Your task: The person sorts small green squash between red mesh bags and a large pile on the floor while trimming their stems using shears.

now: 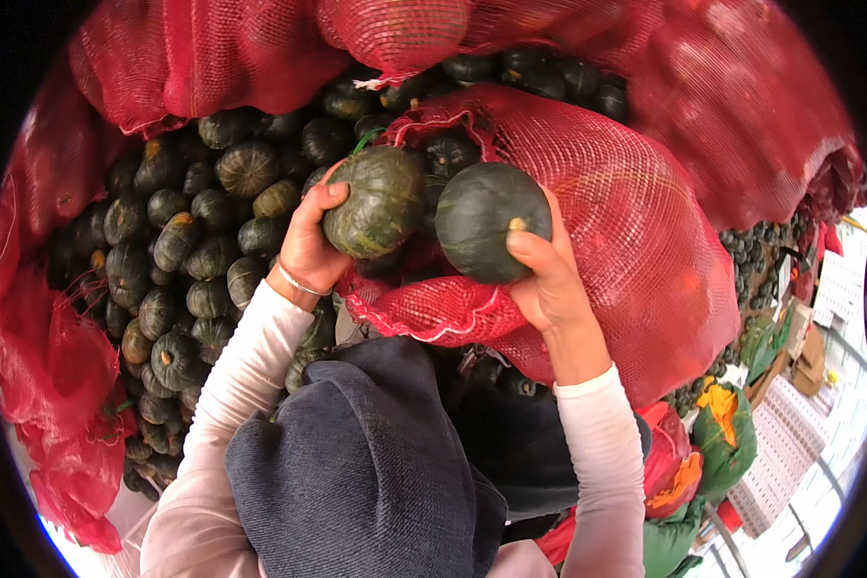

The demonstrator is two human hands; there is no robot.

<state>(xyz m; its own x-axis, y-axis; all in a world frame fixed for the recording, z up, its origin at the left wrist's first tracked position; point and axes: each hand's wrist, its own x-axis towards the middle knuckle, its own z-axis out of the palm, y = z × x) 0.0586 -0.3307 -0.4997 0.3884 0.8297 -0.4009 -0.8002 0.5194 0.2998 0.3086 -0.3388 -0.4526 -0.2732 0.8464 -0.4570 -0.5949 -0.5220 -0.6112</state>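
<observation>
My left hand (314,235) grips a mottled green pumpkin (377,203) from its left side, near the mouth of a red mesh sack (621,217). In my right hand (553,278) is a darker, smoother green pumpkin (484,220), my thumb beside its pale stem stub. Both pumpkins are held up side by side with a narrow gap between them. Behind them the sack's mouth gapes, its white-stitched hem (441,332) showing below, and more dark pumpkins (451,153) lie inside. The sack bulges off to the right. A silvery bracelet circles my left wrist.
A large heap of green pumpkins (209,256) lies to the left. Full red mesh sacks (730,108) stand across the far side, and red netting (50,347) hangs at the left. At the right are green bags with orange cloth (722,415), cardboard (809,361) and perforated white panels (777,448).
</observation>
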